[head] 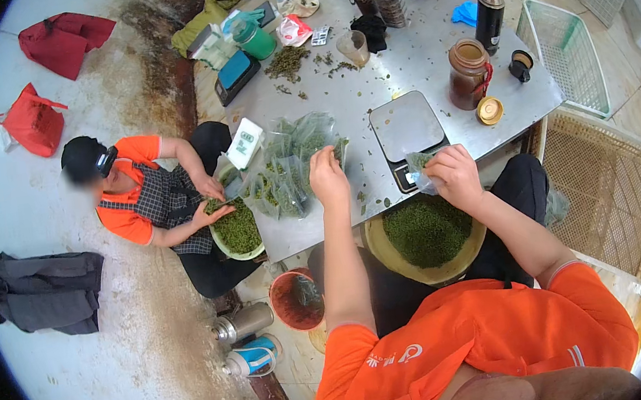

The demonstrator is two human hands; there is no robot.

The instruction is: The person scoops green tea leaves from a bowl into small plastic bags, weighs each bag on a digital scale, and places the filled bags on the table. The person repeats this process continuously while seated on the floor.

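Observation:
My right hand (455,176) holds a clear plastic bag (418,166) with some green plant bits in it, over the near edge of a digital scale (408,125). My left hand (329,174) is raised at the right side of a heap of filled clear bags (288,174); its fingers are bent, and whether they grip a bag is hidden. Below my right hand, between my knees, stands a wide yellowish basin (383,255) of small green buds or peppercorns. The scale's steel plate carries only small specks.
A co-worker (147,190) sits at left, hands over a green-filled basin (235,233). The steel table (332,92) bears a brown jar (468,79), its lid (490,111), a black thermos (490,14) and another scale (237,74). A red bucket (292,316) and plastic crates (604,191) stand on the floor.

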